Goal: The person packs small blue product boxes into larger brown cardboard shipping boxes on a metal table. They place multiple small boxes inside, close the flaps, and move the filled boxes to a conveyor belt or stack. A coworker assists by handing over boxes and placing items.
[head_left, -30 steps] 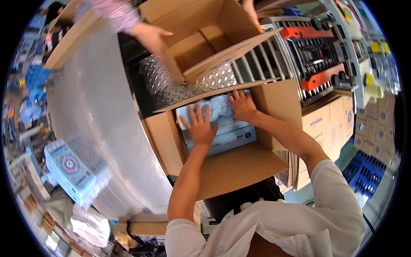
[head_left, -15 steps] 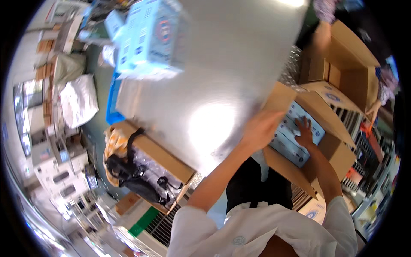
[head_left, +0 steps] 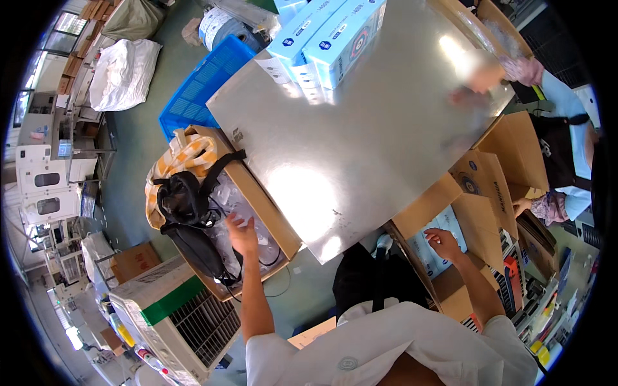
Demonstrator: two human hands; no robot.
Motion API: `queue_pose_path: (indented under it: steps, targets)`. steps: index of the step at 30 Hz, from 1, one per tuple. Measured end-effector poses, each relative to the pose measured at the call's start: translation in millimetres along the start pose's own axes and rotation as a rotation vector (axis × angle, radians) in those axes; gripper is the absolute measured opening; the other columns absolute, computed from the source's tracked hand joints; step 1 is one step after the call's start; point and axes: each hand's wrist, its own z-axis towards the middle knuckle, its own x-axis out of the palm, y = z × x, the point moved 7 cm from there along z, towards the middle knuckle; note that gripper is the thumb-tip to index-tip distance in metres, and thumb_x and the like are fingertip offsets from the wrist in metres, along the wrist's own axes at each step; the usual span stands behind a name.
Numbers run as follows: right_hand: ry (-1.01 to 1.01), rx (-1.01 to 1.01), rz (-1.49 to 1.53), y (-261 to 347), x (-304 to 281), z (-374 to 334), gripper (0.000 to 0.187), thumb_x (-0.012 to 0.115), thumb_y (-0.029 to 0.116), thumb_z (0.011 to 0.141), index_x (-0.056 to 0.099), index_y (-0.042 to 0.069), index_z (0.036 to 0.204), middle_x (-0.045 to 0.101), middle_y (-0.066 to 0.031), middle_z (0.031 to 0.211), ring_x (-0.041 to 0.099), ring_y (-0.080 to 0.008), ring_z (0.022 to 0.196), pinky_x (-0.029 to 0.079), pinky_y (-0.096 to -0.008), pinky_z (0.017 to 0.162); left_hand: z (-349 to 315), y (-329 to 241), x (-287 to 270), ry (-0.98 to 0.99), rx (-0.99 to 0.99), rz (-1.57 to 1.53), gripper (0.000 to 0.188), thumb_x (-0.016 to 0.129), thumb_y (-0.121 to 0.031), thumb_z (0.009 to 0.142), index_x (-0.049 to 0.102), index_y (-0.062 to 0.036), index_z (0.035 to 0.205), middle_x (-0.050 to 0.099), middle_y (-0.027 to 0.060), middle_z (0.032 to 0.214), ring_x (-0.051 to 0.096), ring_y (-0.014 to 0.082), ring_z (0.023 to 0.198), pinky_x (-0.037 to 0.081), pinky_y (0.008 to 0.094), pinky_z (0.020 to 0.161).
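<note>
My left hand (head_left: pixel 242 237) is over a long cardboard box (head_left: pixel 262 207) at the table's left side, fingers spread and nothing visible in them. Inside that box lie clear plastic pieces (head_left: pixel 225 193), a black bag (head_left: pixel 179 199) with straps, and a yellow-and-white checked cloth (head_left: pixel 193 153). My right hand (head_left: pixel 444 246) hovers at an open carton (head_left: pixel 426 207) on the right, its fingers loosely bent and apart. Light blue boxes (head_left: pixel 456 225) sit in this carton below the hand. Whether the fingertips touch them I cannot tell.
A shiny metal table (head_left: pixel 367 141) spans the middle, bearing blue-and-white boxes (head_left: pixel 344 46) at its far end. Beyond its left edge stands a blue crate (head_left: pixel 193 96). A co-worker's blurred hand (head_left: pixel 486 77) reaches over the far right. Near left is a beige grilled unit (head_left: pixel 187 321).
My left hand has left the right carton's flap and swung left over the long box. The right hand has lifted off the blue boxes. My view has turned, and the co-worker's hand is over the table.
</note>
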Motion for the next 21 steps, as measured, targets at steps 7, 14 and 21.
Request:
queue_pose_path:
  steps: [7, 14, 21]
  targets:
    - [-0.211, -0.283, -0.088, 37, -28, -56, 0.027, 0.057, 0.003, 0.078, 0.065, 0.004, 0.105, 0.068, -0.0105, 0.093, 0.065, -0.0245, 0.082, 0.051, -0.0321, 0.075, -20, 54, -14, 0.023, -0.613, -0.776, 0.020, 0.072, -0.015, 0.082, 0.053, -0.0124, 0.090, 0.060, -0.0018, 0.074, 0.061, 0.0137, 0.054, 0.036, 0.0182, 0.040]
    - [-0.457, -0.454, -0.045, 78, -33, -123, 0.017, 0.063, 0.007, 0.080, 0.069, 0.007, 0.095, 0.068, -0.0122, 0.091, 0.066, -0.0294, 0.080, 0.053, -0.0340, 0.070, -60, -41, -16, 0.057, -0.519, -1.188, 0.012, 0.062, -0.026, 0.092, 0.060, -0.0141, 0.088, 0.057, -0.0048, 0.069, 0.035, 0.0030, 0.044, 0.026, 0.0189, 0.036]
    - [-0.199, -0.345, 0.720, 118, -11, -123, 0.036, 0.056, 0.019, 0.093, 0.052, 0.006, 0.127, 0.062, -0.0032, 0.092, 0.058, -0.0139, 0.079, 0.048, -0.0272, 0.070, -308, -263, 93, 1.253, -0.052, -0.564, 0.009, 0.061, -0.011, 0.087, 0.067, -0.0037, 0.086, 0.053, -0.0017, 0.059, 0.044, 0.0057, 0.048, 0.034, 0.0203, 0.044]
